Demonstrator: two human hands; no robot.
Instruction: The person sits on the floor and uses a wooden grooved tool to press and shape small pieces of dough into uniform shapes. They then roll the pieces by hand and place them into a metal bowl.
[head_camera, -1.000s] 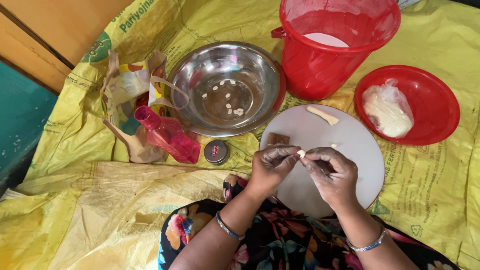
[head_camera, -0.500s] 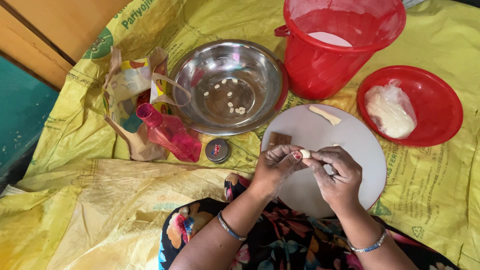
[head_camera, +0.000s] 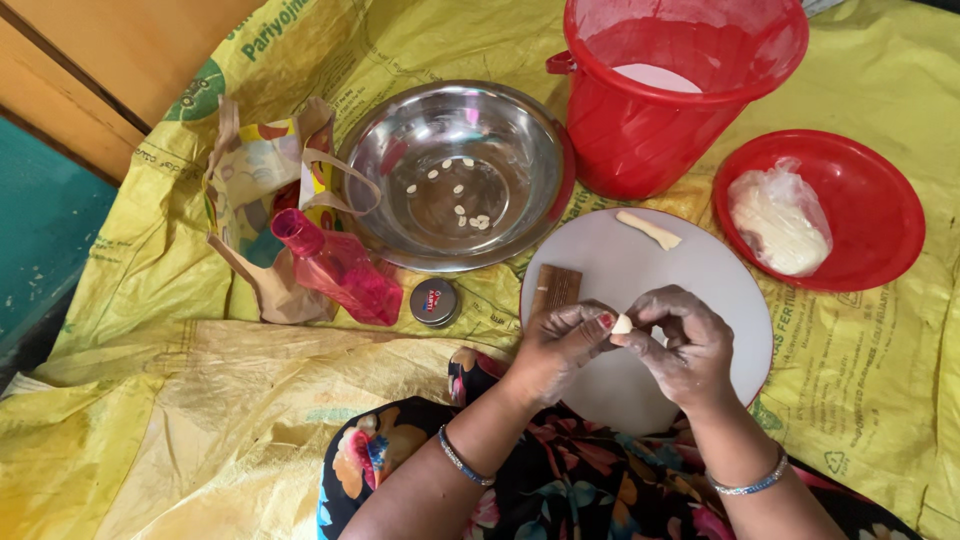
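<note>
Head view: both hands now meet over the near edge of the round white board (head_camera: 690, 280), left hand (head_camera: 555, 345) and right hand (head_camera: 685, 345) pinching one small dough piece (head_camera: 622, 324), shifted slightly rightward since earlier.

L hand (head_camera: 558, 345) & R hand (head_camera: 685, 348) meet fingertip to fingertip, both in pinch grip; forearms angle inward, wrists w/ bangles.

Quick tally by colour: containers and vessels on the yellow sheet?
Red: 2, bucket and shallow bowl
Silver: 2, steel bowl and small round tin
Pink: 1, bottle lying on its side
Total: 5
</note>
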